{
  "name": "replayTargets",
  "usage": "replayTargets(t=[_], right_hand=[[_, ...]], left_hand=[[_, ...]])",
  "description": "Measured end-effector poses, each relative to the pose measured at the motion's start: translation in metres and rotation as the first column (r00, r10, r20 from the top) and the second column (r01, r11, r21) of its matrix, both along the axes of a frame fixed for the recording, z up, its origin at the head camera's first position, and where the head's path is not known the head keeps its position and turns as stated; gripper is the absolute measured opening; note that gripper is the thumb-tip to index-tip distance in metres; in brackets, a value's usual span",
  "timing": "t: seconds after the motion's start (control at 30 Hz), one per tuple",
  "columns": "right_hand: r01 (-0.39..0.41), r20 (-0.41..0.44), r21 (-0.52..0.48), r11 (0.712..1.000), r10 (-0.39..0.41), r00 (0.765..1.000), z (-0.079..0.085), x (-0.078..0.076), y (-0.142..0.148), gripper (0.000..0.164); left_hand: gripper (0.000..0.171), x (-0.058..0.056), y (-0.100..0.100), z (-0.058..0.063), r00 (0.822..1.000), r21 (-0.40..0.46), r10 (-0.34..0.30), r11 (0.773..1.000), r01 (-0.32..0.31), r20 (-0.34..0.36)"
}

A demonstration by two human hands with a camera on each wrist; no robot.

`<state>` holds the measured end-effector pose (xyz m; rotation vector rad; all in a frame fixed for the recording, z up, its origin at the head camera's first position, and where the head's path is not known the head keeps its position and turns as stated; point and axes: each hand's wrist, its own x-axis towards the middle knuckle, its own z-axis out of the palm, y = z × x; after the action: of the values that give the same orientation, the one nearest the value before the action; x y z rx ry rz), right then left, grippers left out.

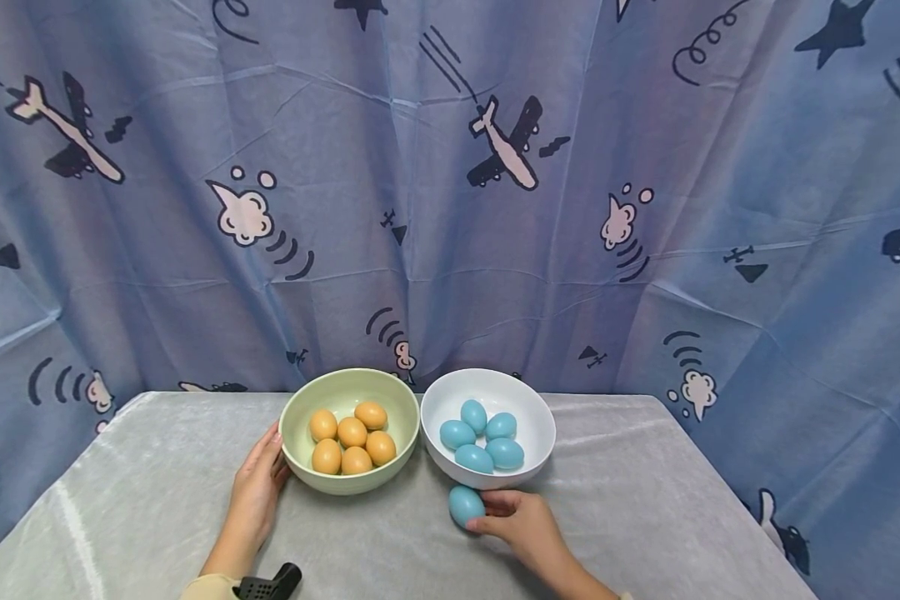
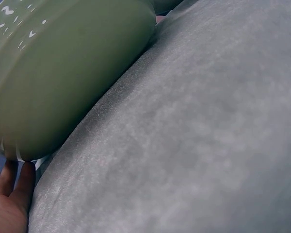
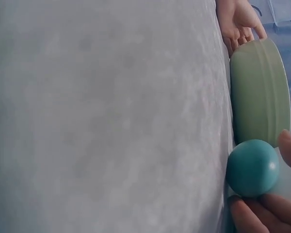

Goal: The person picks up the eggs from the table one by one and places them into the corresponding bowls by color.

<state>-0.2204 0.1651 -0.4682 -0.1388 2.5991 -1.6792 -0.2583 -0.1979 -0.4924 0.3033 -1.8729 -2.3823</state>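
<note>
In the head view, a light green bowl (image 1: 348, 485) holds several orange eggs (image 1: 352, 432). My left hand (image 1: 255, 492) touches this bowl's left side, its fingers reaching along the outer wall. To the right, a white bowl (image 1: 543, 433) contains several blue eggs (image 1: 505, 454). Just in front of it, my right hand (image 1: 521, 525) holds another blue egg (image 1: 465, 506) between thumb and fingers. That blue egg (image 3: 252, 168) appears low beside the tabletop in the right wrist view. The left wrist view shows fingertips (image 2: 25, 177) against the underside of the green bowl (image 2: 82, 63).
Grey cloth covers the table (image 1: 375, 550). Both bowls stand side by side near its back edge. Behind it hangs a blue curtain (image 1: 450, 250) printed with planes and stars. A black strap (image 1: 270, 583) is on the left wrist.
</note>
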Motion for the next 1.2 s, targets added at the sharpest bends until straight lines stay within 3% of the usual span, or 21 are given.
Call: replayTargets(t=[0.17,0.67,0.9,1.03,1.2], right_hand=[[0.006,-0.009,0.022,1.0,-0.006,1.0,-0.004,-0.002,-0.001,0.046],[0.044,0.07,-0.074,0.996,-0.039,0.997,-0.011,-0.003,-0.009,0.049],[-0.007,0.133,-0.095,0.995,0.02,0.991,-0.006,0.004,-0.01,0.049],[-0.054,0.094,-0.108,0.993,0.064,0.994,0.001,0.01,-0.013,0.046],[-0.103,-0.018,-0.087,0.991,0.102,0.995,0.019,0.015,-0.015,0.04]], left_hand=[[0.066,0.0,0.0,0.001,1.0,0.004,0.001,1.0,-0.001,0.0],[0.067,0.001,-0.001,0.0,1.0,0.011,0.004,1.0,-0.004,-0.004],[0.067,0.0,-0.001,0.0,1.0,0.018,0.005,1.0,-0.005,-0.003],[0.067,0.0,0.0,0.0,1.0,0.017,0.007,1.0,-0.007,-0.003],[0.066,0.0,0.001,0.001,1.0,0.012,0.006,1.0,-0.006,-0.008]])
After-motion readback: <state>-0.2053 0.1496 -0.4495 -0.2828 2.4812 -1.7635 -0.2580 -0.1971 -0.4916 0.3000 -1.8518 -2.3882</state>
